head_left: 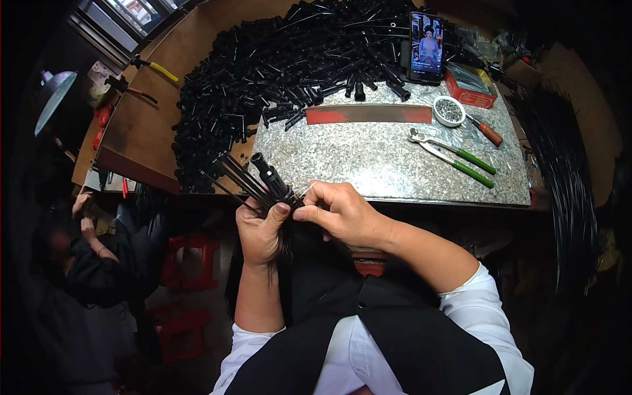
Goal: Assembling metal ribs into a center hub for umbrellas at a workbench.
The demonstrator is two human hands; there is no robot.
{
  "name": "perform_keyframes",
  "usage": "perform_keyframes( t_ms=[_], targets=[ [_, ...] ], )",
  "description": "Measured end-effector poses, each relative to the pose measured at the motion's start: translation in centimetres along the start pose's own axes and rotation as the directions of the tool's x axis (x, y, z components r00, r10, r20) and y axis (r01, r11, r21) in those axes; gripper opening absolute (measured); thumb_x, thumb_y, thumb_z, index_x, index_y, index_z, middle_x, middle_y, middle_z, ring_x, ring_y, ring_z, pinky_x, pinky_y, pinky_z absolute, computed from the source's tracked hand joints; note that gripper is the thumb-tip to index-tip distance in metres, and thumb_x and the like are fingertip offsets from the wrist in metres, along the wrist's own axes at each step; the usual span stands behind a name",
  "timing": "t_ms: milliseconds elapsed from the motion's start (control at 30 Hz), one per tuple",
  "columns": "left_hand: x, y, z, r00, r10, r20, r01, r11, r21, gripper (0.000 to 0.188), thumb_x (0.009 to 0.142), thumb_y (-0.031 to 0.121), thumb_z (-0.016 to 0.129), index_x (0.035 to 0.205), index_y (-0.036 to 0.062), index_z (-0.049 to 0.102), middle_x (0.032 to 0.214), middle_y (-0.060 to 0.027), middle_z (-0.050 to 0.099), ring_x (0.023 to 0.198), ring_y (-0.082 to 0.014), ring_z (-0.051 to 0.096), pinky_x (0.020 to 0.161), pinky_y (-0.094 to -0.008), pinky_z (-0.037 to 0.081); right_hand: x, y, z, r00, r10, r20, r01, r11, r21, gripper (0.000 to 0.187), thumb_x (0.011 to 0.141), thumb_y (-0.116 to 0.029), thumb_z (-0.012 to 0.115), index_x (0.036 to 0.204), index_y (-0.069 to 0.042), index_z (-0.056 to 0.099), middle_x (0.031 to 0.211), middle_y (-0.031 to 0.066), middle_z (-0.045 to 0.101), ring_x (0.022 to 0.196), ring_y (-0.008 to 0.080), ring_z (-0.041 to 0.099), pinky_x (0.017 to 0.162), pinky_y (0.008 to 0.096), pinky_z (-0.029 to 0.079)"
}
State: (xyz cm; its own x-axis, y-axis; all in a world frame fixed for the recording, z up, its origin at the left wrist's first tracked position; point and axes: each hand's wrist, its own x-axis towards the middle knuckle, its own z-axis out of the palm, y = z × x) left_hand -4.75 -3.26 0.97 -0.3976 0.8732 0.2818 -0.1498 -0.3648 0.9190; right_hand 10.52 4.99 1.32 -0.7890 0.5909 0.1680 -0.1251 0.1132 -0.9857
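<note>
Left hand [258, 230]: grips thin black rods [247, 179] and a tilted black tubular fitting [268, 174] at the desk's [388, 168] near edge.
Right hand [345, 214]: thumb and forefinger close by the fitting's lower end; what they pinch is hidden.
Good technique: a firm left grip likely steadies the fitting for light, precise right fingertips.

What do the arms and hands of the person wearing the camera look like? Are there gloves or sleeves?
No gloves! The left hand and right hand are bare, and so are the forearms, with no watch or bracelet showing. White sleeves end near the elbows, worn with a black garment.
</note>
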Motion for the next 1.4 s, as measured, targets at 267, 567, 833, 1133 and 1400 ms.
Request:
perform_keyframes(
  t_ms=[267,567,833,1133,1400],
  targets=[
    [1.3,0.0,-1.0,0.979,-0.009,0.205,0.027,0.996,-0.086,0.04,0.078,0.021,0.076,0.105,-0.0024,0.058,0.093,-0.0103,0.062,0.083,-0.0187,0.062,0.077,-0.0317,0.05,0.6,-0.1,-1.3,0.965,0.183,0.19,-0.217,0.959,0.181,0.024,0.086,-0.017,0.068,0.075,-0.003,0.051,0.067,0.001,0.054,0.053,0.0077,0.055,0.047,0.0219,0.048],
    [0.7,-1.8,2.5,0.995,0.041,-0.092,-0.048,0.996,-0.07,0.044,0.088,0.006,0.063,0.126,-0.0061,0.043,0.108,-0.0097,0.06,0.094,-0.0155,0.06,0.085,-0.0263,0.047,1.4,0.9,-1.0,0.98,0.151,-0.127,-0.14,0.985,0.098,0.028,0.087,-0.018,0.067,0.071,-0.004,0.05,0.062,0.0022,0.057,0.046,0.0071,0.054,0.042,0.0202,0.042],
    [-0.1,-1.2,3.2,0.967,0.181,-0.179,-0.061,0.848,0.527,0.051,0.085,0.002,0.06,0.127,-0.0076,0.033,0.104,-0.0099,0.051,0.092,-0.0145,0.051,0.079,-0.0272,0.045,2.5,1.3,2.4,0.891,-0.359,-0.277,0.265,0.908,-0.324,0.024,0.081,-0.006,0.067,0.071,0.002,0.046,0.068,0.0143,0.056,0.06,0.0177,0.056,0.053,0.0303,0.043],
    [0.1,1.4,0.8,0.999,0.01,-0.039,0.002,0.957,0.291,0.026,0.089,-0.004,0.051,0.111,0.0011,0.04,0.096,-0.0039,0.047,0.087,-0.0086,0.048,0.079,-0.022,0.041,1.8,1.5,2.5,0.972,-0.175,-0.156,0.144,0.971,-0.189,0.016,0.086,-0.008,0.062,0.079,0.002,0.053,0.076,0.0074,0.056,0.064,0.0122,0.055,0.059,0.0281,0.044],
    [-0.3,0.8,0.3,0.997,0.072,0.004,-0.07,0.949,0.307,0.018,0.088,0.001,0.057,0.102,0.0001,0.046,0.092,-0.004,0.051,0.084,-0.0092,0.05,0.077,-0.0252,0.043,1.9,1.9,1.4,0.999,-0.002,-0.037,0.003,1.0,0.027,0.015,0.085,-0.011,0.067,0.079,-0.001,0.057,0.078,0.0006,0.06,0.071,0.0058,0.051,0.064,0.0226,0.043]
  ],
)
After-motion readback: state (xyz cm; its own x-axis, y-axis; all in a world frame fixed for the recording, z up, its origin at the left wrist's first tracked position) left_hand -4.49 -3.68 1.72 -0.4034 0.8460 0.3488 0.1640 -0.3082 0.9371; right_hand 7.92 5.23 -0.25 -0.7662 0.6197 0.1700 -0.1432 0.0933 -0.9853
